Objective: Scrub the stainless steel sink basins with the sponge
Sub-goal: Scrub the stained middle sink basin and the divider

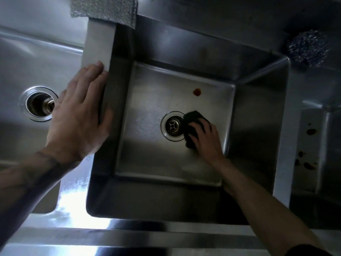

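Observation:
A dark sponge (191, 120) lies on the floor of the middle stainless steel basin (147, 154), just right of its drain (172, 126). My right hand (206, 140) grips the sponge and presses it against the basin floor. A reddish-brown stain (196, 92) sits on the floor behind the drain. My left hand (79, 117) rests flat, fingers straight, on the divider (99, 47) between the middle basin and the left basin (22, 58).
The left basin has its own drain (39, 103). A third basin (311, 145) at the right shows several reddish stains. A steel wool ball (307, 48) sits on the back right ledge. A grey cloth (105, 9) hangs over the back edge.

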Tool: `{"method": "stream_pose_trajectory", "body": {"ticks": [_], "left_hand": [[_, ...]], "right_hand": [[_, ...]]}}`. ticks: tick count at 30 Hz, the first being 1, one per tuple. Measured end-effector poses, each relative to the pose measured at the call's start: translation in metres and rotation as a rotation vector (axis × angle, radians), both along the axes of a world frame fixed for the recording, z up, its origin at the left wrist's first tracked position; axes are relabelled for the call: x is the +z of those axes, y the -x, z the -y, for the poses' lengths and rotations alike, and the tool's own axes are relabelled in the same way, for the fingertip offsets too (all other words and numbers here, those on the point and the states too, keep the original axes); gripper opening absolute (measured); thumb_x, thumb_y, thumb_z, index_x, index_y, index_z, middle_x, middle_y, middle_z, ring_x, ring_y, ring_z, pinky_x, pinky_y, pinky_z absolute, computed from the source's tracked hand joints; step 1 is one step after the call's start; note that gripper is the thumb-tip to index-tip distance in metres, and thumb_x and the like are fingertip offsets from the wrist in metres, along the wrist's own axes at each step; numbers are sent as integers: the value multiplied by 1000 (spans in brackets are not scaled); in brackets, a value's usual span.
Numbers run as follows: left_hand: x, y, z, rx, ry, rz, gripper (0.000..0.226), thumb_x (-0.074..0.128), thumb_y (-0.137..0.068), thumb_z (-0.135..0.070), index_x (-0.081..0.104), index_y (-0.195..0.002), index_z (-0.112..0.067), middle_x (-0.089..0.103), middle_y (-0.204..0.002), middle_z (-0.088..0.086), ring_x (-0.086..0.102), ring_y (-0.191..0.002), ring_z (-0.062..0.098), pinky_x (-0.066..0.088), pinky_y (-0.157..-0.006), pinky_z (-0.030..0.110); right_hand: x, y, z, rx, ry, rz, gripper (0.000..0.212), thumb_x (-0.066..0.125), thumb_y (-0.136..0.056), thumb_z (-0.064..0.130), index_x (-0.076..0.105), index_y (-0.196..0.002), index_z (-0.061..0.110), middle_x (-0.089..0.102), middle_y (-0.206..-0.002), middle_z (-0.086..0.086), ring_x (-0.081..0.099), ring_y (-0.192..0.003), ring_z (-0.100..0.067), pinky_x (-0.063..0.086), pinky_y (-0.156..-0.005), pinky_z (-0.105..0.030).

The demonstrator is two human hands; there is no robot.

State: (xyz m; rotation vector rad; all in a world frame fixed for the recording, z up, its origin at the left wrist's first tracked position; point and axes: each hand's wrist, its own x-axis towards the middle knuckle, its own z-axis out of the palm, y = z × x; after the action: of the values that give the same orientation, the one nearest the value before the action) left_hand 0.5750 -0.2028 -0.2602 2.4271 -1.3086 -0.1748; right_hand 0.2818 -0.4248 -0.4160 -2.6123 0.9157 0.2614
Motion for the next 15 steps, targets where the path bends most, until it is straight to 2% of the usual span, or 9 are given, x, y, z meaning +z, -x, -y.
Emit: {"method": "stream_pose_trajectory", "body": {"ticks": [2,5,6,7,10,12,13,15], "left_hand": [[1,0,1,5,-9,-7,63,48,-98,-26,44,-154,1,38,-166,18,36,-154,41,36,-121,61],[2,1,2,5,-21,-1,64,48,-97,-27,45,-154,0,38,-167,17,36,-154,40,36,-121,60],[2,1,2,1,-21,-4,64,48,-96,-26,45,-154,0,38,-167,17,36,-154,40,36,-121,60],[3,1,2,0,-19,-8,64,49,-95,-26,45,-154,0,38,-167,16,36,-154,40,36,-121,60],[2,0,1,4,-23,-14,65,50,-94,-25,44,-155,-1,37,-168,15,36,-155,39,36,-122,60],[1,-1,0,2,-17,-13,66,49,-94,-26,43,-155,-1,37,-168,15,35,-155,39,35,-122,60],[1,-1,0,2,-12,-11,65,49,-95,-26,43,-155,-2,37,-168,16,35,-155,39,35,-122,60],[0,0,0,6,-5,0,64,48,-95,-27,44,-154,-3,38,-167,15,35,-155,38,36,-121,60]], "right_hand": [[-2,-3,29,-121,50,-25,43,58,-101,26,54,-143,19,40,-156,-15,43,-130,-43,39,-110,-48],[-8,-37,51,-538,86,-16,45,51,-104,35,49,-147,21,36,-159,-14,40,-134,-44,35,-111,-47],[-9,-48,43,-586,86,-8,46,50,-104,37,49,-147,22,36,-159,-13,39,-135,-42,34,-111,-46],[-9,-52,29,-549,84,-1,46,50,-104,38,50,-146,22,37,-159,-12,39,-136,-41,34,-111,-45],[-3,-29,-5,-147,1,26,44,58,-101,32,52,-144,25,39,-156,-11,39,-135,-38,35,-111,-45],[-2,-10,6,-34,-20,-5,45,59,-100,29,53,-144,25,39,-156,-10,40,-133,-38,37,-110,-44],[-4,-10,19,-84,15,-21,44,59,-101,28,53,-144,24,40,-157,-11,41,-133,-39,36,-111,-43],[-10,-26,43,-384,71,-12,44,54,-103,30,52,-146,21,38,-158,-15,41,-135,-43,33,-112,-44]]}}
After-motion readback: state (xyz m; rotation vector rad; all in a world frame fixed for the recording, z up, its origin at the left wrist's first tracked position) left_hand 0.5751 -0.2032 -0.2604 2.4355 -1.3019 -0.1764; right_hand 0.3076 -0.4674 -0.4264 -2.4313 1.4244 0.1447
